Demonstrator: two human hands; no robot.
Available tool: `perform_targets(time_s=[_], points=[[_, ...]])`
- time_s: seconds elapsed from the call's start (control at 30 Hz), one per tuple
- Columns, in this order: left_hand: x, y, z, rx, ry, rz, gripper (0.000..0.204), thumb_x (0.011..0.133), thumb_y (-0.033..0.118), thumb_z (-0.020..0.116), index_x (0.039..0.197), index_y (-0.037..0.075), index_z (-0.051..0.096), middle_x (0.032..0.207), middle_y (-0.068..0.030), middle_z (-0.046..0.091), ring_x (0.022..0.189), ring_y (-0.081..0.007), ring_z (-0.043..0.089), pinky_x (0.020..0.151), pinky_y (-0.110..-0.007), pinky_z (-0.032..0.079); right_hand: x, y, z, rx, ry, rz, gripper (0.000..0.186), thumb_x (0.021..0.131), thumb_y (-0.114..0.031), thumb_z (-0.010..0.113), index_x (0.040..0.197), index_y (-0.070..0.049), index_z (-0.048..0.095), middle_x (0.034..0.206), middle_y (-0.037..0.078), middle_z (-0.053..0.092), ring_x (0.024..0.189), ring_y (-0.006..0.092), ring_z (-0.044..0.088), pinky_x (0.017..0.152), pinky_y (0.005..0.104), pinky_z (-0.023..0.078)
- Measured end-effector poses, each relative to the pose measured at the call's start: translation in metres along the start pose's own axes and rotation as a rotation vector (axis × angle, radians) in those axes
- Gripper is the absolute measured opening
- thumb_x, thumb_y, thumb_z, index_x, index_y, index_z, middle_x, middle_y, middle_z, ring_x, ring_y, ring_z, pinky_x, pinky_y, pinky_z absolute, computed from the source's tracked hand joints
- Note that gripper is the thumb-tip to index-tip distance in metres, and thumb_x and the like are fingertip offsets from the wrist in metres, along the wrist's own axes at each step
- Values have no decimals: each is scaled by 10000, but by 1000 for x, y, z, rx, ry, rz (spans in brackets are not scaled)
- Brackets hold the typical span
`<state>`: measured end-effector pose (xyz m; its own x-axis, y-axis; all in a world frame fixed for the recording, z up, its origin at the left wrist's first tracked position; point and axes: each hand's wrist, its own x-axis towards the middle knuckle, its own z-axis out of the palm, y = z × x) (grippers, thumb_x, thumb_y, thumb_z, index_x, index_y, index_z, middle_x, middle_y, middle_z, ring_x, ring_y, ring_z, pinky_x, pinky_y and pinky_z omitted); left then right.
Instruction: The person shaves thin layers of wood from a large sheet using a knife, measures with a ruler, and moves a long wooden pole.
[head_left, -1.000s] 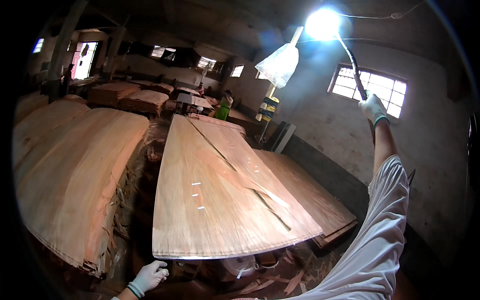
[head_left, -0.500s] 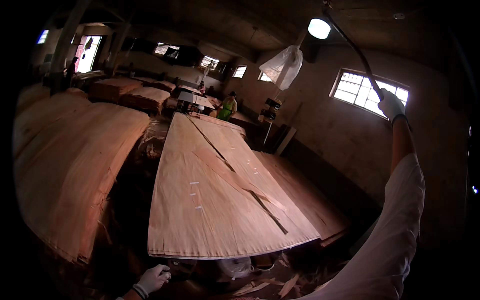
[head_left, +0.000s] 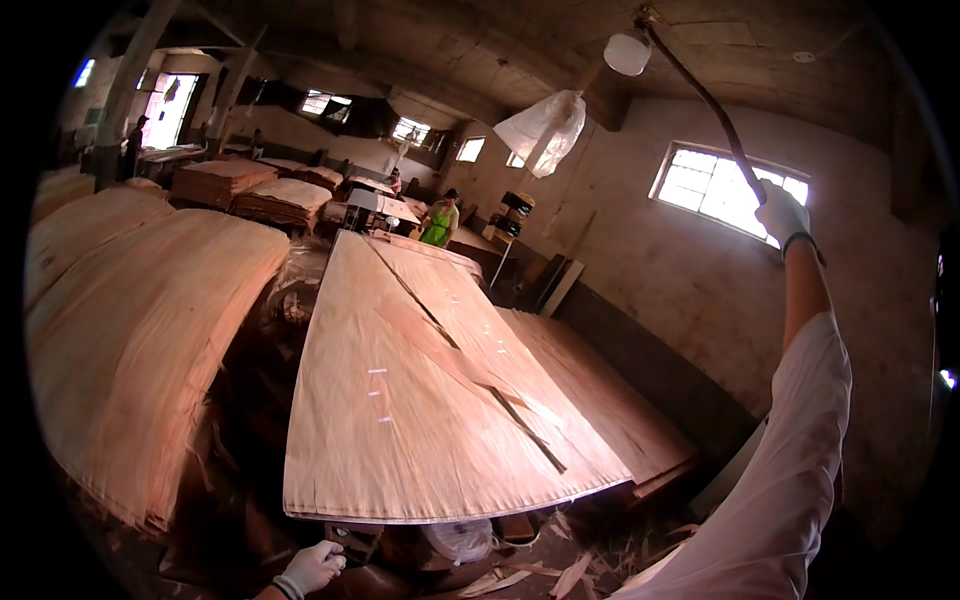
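Raised high at the right, my right hand [head_left: 782, 212], in a pale glove, is closed around a long dark stick [head_left: 708, 100]. The stick's far end reaches up beside a white lamp [head_left: 627, 54] under the ceiling. Low at the left, my gloved left hand [head_left: 313, 568] has its fingers curled, just below the near edge of a stack of wood veneer sheets [head_left: 370, 460]; whatever it may hold is hidden. A dark slit [head_left: 528, 430] runs along the top sheet, with a loose veneer strip [head_left: 435, 343] across it. Several small white tape pieces [head_left: 376, 371] dot the sheet.
A tall veneer stack [head_left: 150, 340] stands at the left, a lower one [head_left: 590, 390] along the right. A person in a green apron [head_left: 438, 224] stands beyond the far end. A plastic bag [head_left: 545, 130] hangs ahead. Wood scraps [head_left: 575, 575] litter the floor.
The lamp glowed brightly before and now looks dull, while the room looks brighter. The view has shifted slightly. My right hand keeps its grip on the raised stick; my left hand remains low.
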<state>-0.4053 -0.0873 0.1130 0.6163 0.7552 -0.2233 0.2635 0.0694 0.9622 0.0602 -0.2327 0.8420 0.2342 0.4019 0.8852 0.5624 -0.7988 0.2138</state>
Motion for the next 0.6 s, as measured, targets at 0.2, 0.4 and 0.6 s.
perform_targets(time_s=[0.2, 0.4, 0.6], points=[[12, -38, -8, 7, -14, 66, 318, 950, 133, 567, 1209, -47, 526, 930, -96, 664, 790, -135, 638, 723, -280, 542, -6, 1, -4, 53, 16, -30, 263, 794, -146, 564, 1053, -127, 611, 1012, 114, 680, 974, 316, 641, 841, 438, 483], [20, -41, -14, 15, -45, 70, 320, 954, 137, 554, 1215, -46, 525, 932, -97, 664, 787, -140, 638, 742, -285, 544, -9, -13, -15, 77, -1, 7, 291, 789, -143, 563, 1077, -131, 609, 1003, 124, 676, 965, 321, 639, 843, 435, 478], [23, -52, -27, 74, 46, 195, 260, 929, 148, 590, 1145, 4, 579, 870, -88, 666, 709, -161, 629, 662, -295, 519, -32, -29, -18, 156, -40, 39, 374, 790, -157, 572, 1162, -133, 602, 1021, 130, 682, 973, 317, 647, 843, 431, 486]])
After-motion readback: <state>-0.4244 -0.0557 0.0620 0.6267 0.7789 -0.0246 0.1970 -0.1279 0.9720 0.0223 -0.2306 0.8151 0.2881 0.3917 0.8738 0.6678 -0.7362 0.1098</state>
